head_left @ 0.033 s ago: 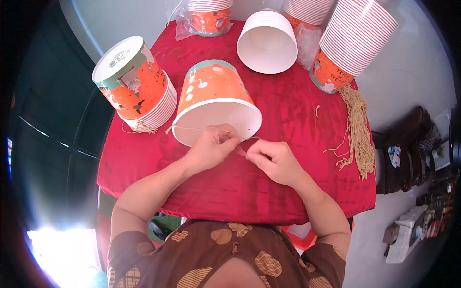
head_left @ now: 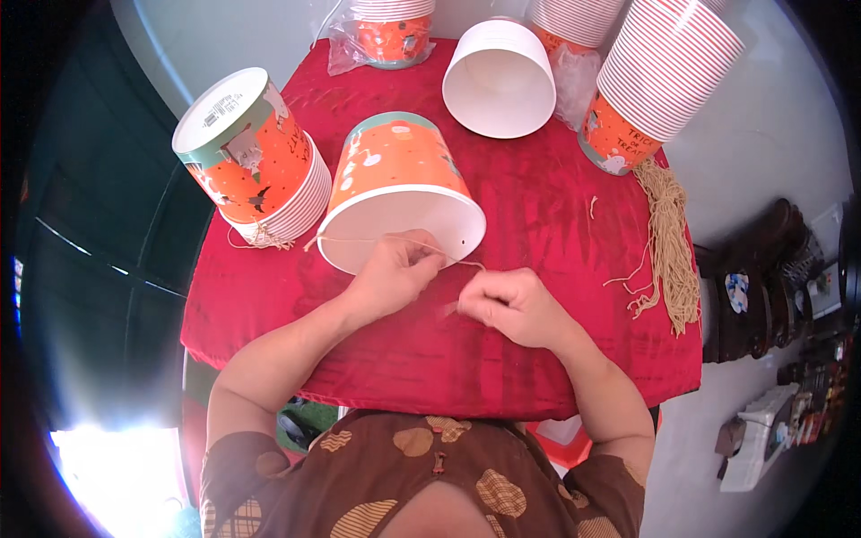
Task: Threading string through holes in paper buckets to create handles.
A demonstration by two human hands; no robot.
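Here both hands (head_left: 457, 287) pinch string (head_left: 377, 240) across an empty bucket (head_left: 399, 184).

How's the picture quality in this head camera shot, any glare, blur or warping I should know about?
Head view: strong fisheye warping bends the red table edges and darkens the corners; a blown-out white glare patch sits at the lower left; the left hand and right hand are fairly sharp, but the thin string between them is faint, with slight blur near the right fingers; the orange bucket is evenly lit.
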